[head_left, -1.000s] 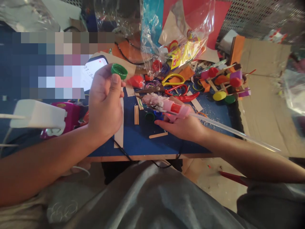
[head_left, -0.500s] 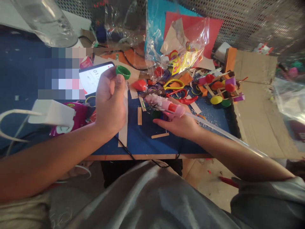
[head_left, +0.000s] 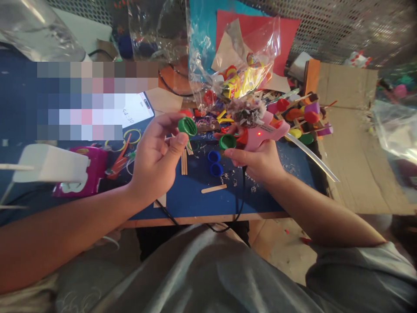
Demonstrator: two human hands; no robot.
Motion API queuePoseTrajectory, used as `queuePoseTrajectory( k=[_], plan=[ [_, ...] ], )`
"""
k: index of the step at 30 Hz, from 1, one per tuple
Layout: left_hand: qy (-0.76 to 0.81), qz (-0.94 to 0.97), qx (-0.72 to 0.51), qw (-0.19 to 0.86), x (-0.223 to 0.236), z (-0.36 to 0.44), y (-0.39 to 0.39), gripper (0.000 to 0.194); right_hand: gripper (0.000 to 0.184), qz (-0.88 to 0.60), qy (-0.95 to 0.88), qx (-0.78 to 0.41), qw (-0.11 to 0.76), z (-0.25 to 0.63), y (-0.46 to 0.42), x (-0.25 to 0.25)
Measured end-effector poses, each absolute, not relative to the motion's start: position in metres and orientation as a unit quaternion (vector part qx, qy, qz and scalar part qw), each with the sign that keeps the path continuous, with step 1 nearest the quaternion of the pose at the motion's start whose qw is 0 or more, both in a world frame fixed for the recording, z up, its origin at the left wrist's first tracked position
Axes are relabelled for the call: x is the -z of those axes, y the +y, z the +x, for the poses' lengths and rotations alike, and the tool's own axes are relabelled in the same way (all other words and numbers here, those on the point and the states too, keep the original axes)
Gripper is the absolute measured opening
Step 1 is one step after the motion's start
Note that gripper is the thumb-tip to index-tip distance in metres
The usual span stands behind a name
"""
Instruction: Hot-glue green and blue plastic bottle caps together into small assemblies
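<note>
Between the thumb and fingers of my left hand [head_left: 158, 154] is a green bottle cap [head_left: 187, 126], its hollow side partly showing. My right hand [head_left: 263, 161] is closed around a pink hot glue gun [head_left: 265, 132] with a small red light lit. A clear glue stick [head_left: 312, 156] sticks out of its back, and grey fluff [head_left: 246, 112] covers its front end. A second green cap [head_left: 227, 141] is pinched by the thumb and fingers of the same hand. Two blue caps [head_left: 215, 163] lie touching on the table below, with a craft stick [head_left: 213, 189] nearer the front edge.
A phone [head_left: 138, 111] and a white charger plug [head_left: 52, 163] stand at left. Plastic bags [head_left: 234, 56], scraps and a cluster of coloured caps on sticks [head_left: 309, 115] crowd the back. Cardboard [head_left: 355, 143] lies at right. A black cord [head_left: 241, 204] hangs over the front edge.
The glue gun has turned and lifted, bringing its red light and the second green cap into view. My left hand has moved right and down with its cap. The blue caps are now uncovered.
</note>
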State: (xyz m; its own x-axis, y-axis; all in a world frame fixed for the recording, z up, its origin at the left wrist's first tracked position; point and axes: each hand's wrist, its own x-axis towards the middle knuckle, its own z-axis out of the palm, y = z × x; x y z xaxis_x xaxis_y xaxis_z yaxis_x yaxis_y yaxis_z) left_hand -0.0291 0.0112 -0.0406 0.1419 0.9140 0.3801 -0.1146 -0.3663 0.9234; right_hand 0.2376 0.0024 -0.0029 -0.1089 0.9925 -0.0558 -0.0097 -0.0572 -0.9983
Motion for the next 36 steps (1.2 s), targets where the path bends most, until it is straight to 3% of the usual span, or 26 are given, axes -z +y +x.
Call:
queuePoseTrajectory(
  k=[14, 24, 31, 36],
  plan=[
    [0.303, 0.612, -0.538, 0.494, 0.022, -0.020, -0.010, 0.039, 0.047, -0.539, -0.511, -0.518, 0.424, 0.234, 0.002, -0.001],
    [0.274, 0.550, -0.538, 0.577, 0.033, -0.015, -0.010, 0.036, 0.068, -0.530, -0.501, -0.544, 0.414, 0.232, 0.000, -0.002],
    [0.316, 0.559, -0.511, 0.571, 0.028, -0.015, -0.014, 0.035, 0.058, -0.549, -0.533, -0.480, 0.429, 0.234, -0.002, 0.002],
    [0.306, 0.560, -0.501, 0.584, 0.028, -0.016, -0.013, 0.035, 0.062, -0.514, -0.525, -0.518, 0.437, 0.234, -0.003, 0.000]
  ],
)
